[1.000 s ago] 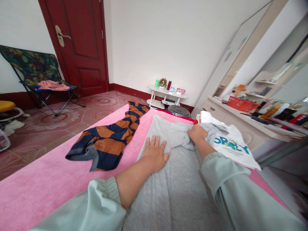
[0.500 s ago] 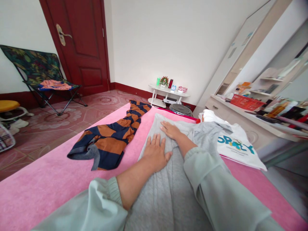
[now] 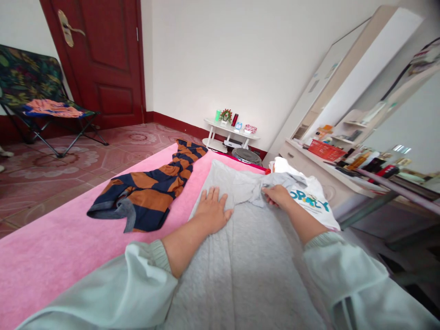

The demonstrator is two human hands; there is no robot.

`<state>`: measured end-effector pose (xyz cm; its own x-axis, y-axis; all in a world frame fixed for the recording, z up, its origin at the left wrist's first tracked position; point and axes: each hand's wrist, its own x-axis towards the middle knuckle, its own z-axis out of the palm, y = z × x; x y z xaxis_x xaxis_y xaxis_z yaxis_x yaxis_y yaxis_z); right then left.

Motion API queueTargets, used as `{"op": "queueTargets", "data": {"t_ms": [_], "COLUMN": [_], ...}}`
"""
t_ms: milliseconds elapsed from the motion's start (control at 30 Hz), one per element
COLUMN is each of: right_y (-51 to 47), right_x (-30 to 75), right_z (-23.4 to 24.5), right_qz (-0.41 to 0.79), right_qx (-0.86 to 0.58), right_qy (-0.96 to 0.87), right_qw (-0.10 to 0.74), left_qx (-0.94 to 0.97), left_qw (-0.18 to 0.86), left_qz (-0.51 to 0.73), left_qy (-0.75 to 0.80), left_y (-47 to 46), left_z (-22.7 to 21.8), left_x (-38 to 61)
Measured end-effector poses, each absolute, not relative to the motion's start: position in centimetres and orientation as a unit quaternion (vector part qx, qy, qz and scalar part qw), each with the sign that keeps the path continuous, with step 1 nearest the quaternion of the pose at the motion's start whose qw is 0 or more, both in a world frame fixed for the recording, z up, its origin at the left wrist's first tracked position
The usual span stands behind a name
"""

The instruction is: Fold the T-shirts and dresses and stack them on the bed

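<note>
A light grey garment (image 3: 254, 256) lies spread over the pink bed cover, running from the near edge to the far end. My left hand (image 3: 212, 211) rests flat on its left side, fingers spread. My right hand (image 3: 276, 195) has its fingers closed on a bunched part of the same garment, near its upper right. Left of it lies a navy and orange checked shirt (image 3: 153, 195), partly crumpled. A white printed T-shirt (image 3: 318, 206) sits at the right, partly covered by the grey cloth.
The pink bed cover (image 3: 62, 261) spreads under the clothes. On the right stands a dressing table with a red basket (image 3: 326, 150) and several bottles. A small white stand (image 3: 232, 128) is past the bed's far end. At the left, a folding chair (image 3: 34, 87) bears an orange cloth.
My right hand has moved right from lying flat on the garment and now grips its bunched part. My left hand stays flat on it. The view has turned slightly right.
</note>
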<state>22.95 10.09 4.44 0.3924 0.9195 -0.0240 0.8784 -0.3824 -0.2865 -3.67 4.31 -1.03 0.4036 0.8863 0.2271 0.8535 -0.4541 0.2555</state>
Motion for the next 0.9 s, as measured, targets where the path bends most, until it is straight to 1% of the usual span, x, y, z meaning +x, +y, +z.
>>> {"op": "queueTargets", "data": {"t_ms": [67, 100, 233, 300, 367, 467, 633, 767, 900], "right_y": [9.5, 9.3, 7.9, 7.0, 6.0, 5.1, 5.6, 6.8, 7.7], "right_x": [22.6, 22.3, 21.5, 21.2, 21.1, 20.8, 21.2, 21.6, 21.4], "right_z": [3.6, 3.3, 2.8, 3.0, 3.1, 2.7, 2.3, 2.5, 1.9], "right_qz": [0.158, 0.19, 0.289, 0.31, 0.324, 0.343, 0.329, 0.266, 0.193], "right_qx": [-0.818, -0.814, -0.784, -0.765, -0.753, -0.745, -0.761, -0.765, -0.755], "right_qy": [-0.539, -0.526, -0.412, -0.378, -0.366, -0.349, -0.349, -0.399, -0.489], "right_qw": [0.128, 0.16, 0.363, 0.418, 0.441, 0.453, 0.436, 0.429, 0.392], "left_qx": [0.837, 0.838, 0.839, 0.839, 0.839, 0.839, 0.837, 0.839, 0.841], "left_qw": [0.049, 0.048, 0.047, 0.046, 0.046, 0.046, 0.047, 0.045, 0.046], "left_qz": [0.167, 0.167, 0.166, 0.166, 0.167, 0.169, 0.173, 0.179, 0.183], "left_qy": [0.519, 0.518, 0.516, 0.516, 0.516, 0.516, 0.517, 0.511, 0.507], "left_y": [4.3, 4.3, 4.2, 4.1, 4.1, 4.1, 4.1, 4.1, 4.1], "left_z": [-1.0, -1.0, -0.9, -0.8, -0.7, -0.6, -0.8, -0.9, -0.9], "left_x": [-3.7, -3.7, -3.8, -3.8, -3.8, -3.9, -3.9, -3.9, -3.9]}}
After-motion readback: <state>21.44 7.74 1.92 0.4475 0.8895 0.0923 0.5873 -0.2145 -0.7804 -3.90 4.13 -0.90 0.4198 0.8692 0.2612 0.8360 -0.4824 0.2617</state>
